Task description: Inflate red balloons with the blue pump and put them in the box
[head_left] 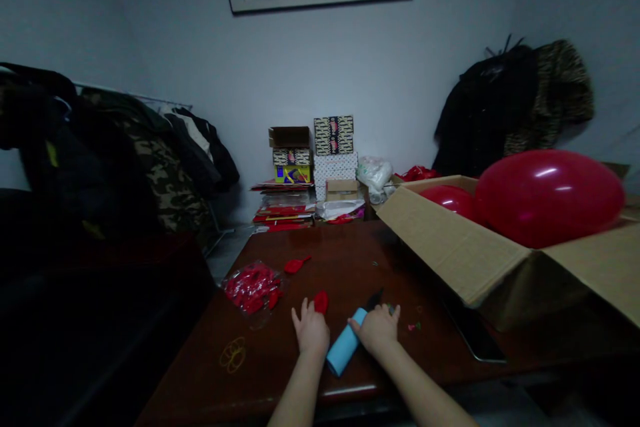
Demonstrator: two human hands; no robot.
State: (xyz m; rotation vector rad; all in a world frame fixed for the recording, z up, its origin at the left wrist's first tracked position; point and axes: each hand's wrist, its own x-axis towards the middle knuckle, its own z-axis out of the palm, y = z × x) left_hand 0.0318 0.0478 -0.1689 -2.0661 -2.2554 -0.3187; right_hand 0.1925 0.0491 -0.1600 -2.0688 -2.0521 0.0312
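Here, from the head view, the left hand (311, 329) lies open, fingers spread, just beside a deflated red balloon (321, 301). The right hand (379, 328) closes over the top of a blue hand pump (345, 341) lying on the dark wooden surface (330, 247). To the left sits a clear bag of red balloons (253, 287); to the right, a cardboard box (450, 247) holds an inflated red balloon (547, 198).
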